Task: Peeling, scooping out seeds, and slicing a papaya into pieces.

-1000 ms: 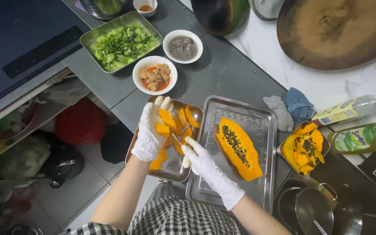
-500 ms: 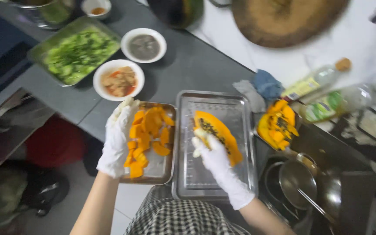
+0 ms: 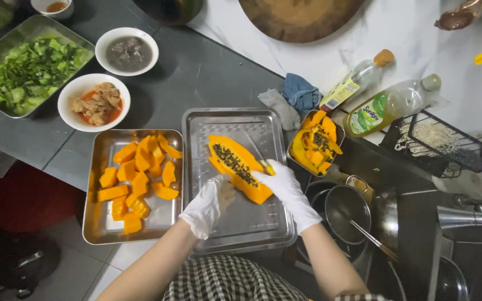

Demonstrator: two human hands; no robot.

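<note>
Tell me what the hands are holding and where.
Both gloved hands grip the papaya half at its near end: left hand from the left, right hand from the right.

Papaya half lies in the middle tray on the counter. Left of it, a tray of papaya chunks. Right, a bowl, probably holding scraps. Behind: two small bowls, tray of greens.
</note>
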